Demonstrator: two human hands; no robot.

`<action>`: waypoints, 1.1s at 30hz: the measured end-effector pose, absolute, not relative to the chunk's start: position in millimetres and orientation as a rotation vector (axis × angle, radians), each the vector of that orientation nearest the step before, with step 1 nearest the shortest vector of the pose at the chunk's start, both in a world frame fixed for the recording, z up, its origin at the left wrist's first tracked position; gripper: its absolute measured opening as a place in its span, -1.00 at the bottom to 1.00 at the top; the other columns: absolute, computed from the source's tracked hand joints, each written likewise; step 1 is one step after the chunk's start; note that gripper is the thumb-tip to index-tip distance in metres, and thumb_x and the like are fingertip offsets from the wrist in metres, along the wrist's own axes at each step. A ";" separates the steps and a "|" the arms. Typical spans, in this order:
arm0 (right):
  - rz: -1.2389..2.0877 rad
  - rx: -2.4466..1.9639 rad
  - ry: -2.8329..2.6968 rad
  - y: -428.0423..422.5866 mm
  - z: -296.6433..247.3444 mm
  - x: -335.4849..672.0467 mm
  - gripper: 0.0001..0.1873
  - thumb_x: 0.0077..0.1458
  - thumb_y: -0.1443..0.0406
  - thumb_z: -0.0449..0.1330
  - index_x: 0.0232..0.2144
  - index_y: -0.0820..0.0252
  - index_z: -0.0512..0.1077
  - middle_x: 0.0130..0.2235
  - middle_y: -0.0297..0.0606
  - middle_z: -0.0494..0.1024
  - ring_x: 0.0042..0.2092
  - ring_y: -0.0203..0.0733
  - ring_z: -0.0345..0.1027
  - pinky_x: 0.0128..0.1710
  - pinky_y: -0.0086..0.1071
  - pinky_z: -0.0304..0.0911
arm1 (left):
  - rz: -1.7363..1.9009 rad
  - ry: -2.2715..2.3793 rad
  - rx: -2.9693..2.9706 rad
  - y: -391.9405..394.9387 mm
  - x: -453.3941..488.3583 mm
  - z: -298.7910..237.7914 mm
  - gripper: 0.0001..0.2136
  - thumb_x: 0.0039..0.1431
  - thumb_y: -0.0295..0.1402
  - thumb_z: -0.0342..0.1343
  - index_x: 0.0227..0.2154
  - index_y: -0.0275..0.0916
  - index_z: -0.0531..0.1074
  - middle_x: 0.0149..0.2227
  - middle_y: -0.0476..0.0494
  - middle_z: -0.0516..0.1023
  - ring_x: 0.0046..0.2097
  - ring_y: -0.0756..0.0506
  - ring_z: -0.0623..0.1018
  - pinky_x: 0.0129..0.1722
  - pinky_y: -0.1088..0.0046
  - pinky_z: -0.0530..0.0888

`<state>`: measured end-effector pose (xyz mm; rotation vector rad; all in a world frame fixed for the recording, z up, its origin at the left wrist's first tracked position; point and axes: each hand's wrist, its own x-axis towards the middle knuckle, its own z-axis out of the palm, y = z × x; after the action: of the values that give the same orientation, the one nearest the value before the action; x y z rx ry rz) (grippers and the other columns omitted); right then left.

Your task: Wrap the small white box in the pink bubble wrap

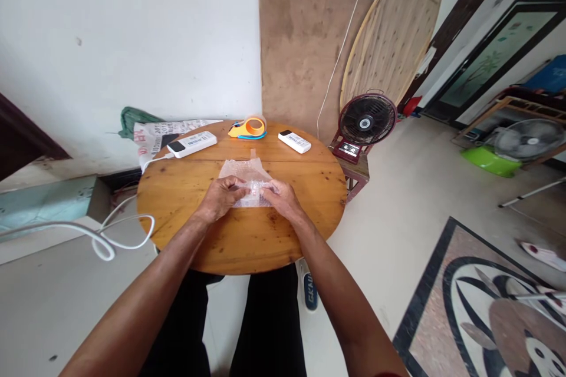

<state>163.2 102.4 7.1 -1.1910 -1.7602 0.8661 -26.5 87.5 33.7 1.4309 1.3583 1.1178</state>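
Can see bubble wrap (243, 169), clear and whitish, a little wrinkled, folded into a thicker, shinier band at the near edge. Lying near the middle of the worktop (307, 179), between the left hand (222, 195) and the right hand (284, 197). At both ends of the band, fingers (239, 193) clamped on the wrap, with thumbs turned inward. Below, yellow-brown wood, rounded, with dark knots; farther off on it, a yellow tape dispenser (237, 131), at its left a white device (197, 144) with dark end and white cable (158, 159), at its right a second white device (297, 142). Behind, a white wall (168, 29) and a brown panel (305, 35); to the right, a dark red fan (366, 122) on a wooden stool (357, 172), a big round board (393, 35) leaning behind, and pale floor (389, 235) with a panda picture (490, 306). Concerning direction: loose flap pointing away from the body, toward the tape dispenser; folded band with long axis from left to right. For the whole wrap, cannot tell the longer side, with hands partly over it.
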 end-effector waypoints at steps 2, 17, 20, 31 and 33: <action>0.879 -1.205 -1.743 102.8 7.0 162.9 -0.72 0.01 0.11 0.16 -0.53 0.21 0.36 -0.54 -0.44 0.26 -0.46 -0.36 0.11 -0.49 -0.51 0.01 | 1.114 1.355 1.422 88.7 -26.3 32.7 -0.56 -0.36 -0.05 0.38 -0.47 -0.28 0.49 -0.60 0.05 0.40 -0.56 0.07 0.28 -0.59 0.55 0.20; 0.588 -1.491 -1.670 105.9 8.0 166.8 -0.69 -0.03 0.06 0.20 -0.55 0.18 0.43 -0.55 -0.41 0.39 -0.44 -0.30 0.21 -0.44 -0.47 0.02 | 1.057 1.380 1.450 95.3 -26.3 31.1 -0.66 -0.31 -0.11 0.32 -0.58 -0.29 0.42 -0.65 0.11 0.25 -0.60 0.11 0.15 -0.62 0.57 0.07; 0.466 -1.580 -1.702 104.1 10.0 166.4 -0.72 0.01 0.08 0.21 -0.52 0.16 0.44 -0.50 -0.39 0.45 -0.41 -0.28 0.26 -0.40 -0.45 0.05 | 1.077 1.413 1.419 95.0 -24.6 31.7 -0.67 -0.33 -0.13 0.29 -0.60 -0.29 0.39 -0.63 0.09 0.28 -0.59 0.10 0.19 -0.61 0.56 0.10; -0.306 -1.240 -1.994 80.2 21.0 157.3 -0.82 0.21 0.28 0.07 -0.31 0.13 0.48 -0.10 -0.21 0.52 -0.09 -0.13 0.26 -0.04 -0.23 0.01 | 1.084 1.491 1.469 94.0 -19.7 28.1 -0.75 -0.24 -0.18 0.16 -0.58 -0.28 0.38 -0.63 0.10 0.25 -0.57 0.08 0.18 -0.59 0.54 0.11; -0.364 -1.157 -2.113 74.6 21.0 150.0 -0.81 0.22 0.29 0.06 -0.29 0.12 0.48 -0.11 -0.22 0.53 -0.09 -0.13 0.24 -0.04 -0.20 -0.03 | 1.081 1.508 1.489 93.7 -20.1 29.2 -0.77 -0.23 -0.19 0.14 -0.59 -0.27 0.35 -0.63 0.11 0.24 -0.57 0.08 0.18 -0.58 0.54 0.12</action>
<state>150.0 74.6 21.0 -1.1573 -2.1126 -0.3638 -20.1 93.7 29.2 1.4892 1.5075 1.0812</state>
